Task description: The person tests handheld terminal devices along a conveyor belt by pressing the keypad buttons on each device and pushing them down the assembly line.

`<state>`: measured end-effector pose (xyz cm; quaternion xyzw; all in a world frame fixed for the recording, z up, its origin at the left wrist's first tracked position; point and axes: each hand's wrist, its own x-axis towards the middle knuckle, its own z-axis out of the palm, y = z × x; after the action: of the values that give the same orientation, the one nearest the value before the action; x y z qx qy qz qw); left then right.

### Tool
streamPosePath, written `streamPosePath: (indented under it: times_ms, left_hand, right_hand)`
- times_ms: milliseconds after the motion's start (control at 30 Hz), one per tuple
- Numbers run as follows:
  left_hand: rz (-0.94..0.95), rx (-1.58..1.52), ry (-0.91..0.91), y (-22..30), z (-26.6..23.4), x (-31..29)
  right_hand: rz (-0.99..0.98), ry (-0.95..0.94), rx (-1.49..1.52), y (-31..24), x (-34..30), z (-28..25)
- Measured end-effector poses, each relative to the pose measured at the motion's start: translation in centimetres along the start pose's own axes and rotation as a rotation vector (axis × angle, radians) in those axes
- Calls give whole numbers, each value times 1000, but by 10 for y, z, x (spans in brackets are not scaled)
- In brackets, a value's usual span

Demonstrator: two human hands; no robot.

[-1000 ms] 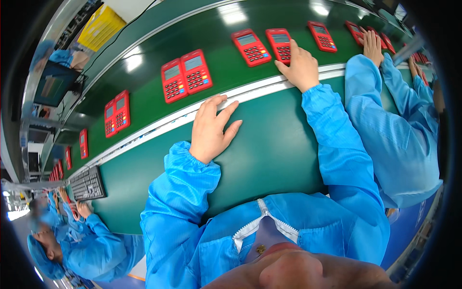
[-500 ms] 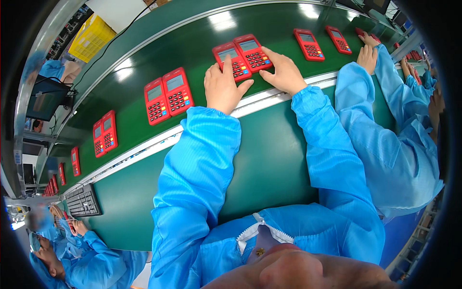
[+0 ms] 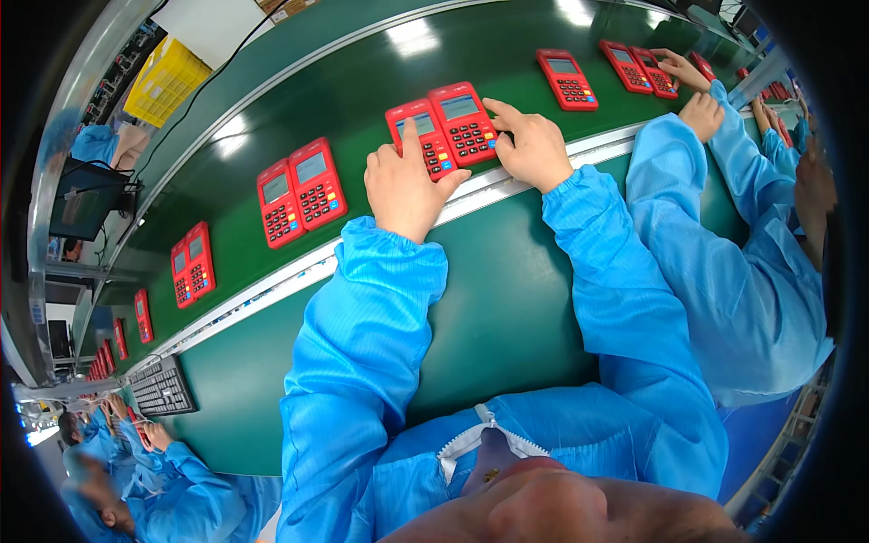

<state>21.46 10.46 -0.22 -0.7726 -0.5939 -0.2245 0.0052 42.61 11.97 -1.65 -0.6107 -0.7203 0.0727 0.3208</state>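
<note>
The left hand (image 3: 405, 193), grip spread and enclosing nothing, overlaps the left red terminal (image 3: 437, 149); the right hand (image 3: 534, 152), likewise unclosed, flanks the right red terminal (image 3: 464, 128), long axes forward.

From my remote seat I read this as a factory production line: red handheld keypad devices (image 3: 463, 127) lie spaced along a long green strip (image 3: 358, 118) edged by a pale rail (image 3: 489, 185). People in matching blue smocks (image 3: 724, 290) work side by side at the green table (image 3: 507, 290). I also see a black keyboard (image 3: 163, 387), a dark monitor (image 3: 84, 204) and a yellow crate (image 3: 167, 81).
</note>
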Motion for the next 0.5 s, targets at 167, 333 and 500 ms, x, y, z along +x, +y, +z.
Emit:
streamPosePath:
  times_ms: [167,333,500]
  left_hand:
    - [-53,-26,2,-1,-1,9]
    - [-42,-61,19,-11,7,4]
    - [125,-135,33,-39,10,-14]
  right_hand:
    - [-135,135,25,4,7,11]
    - [-128,121,95,7,4,16]
    - [-122,74,131,15,-1,16]
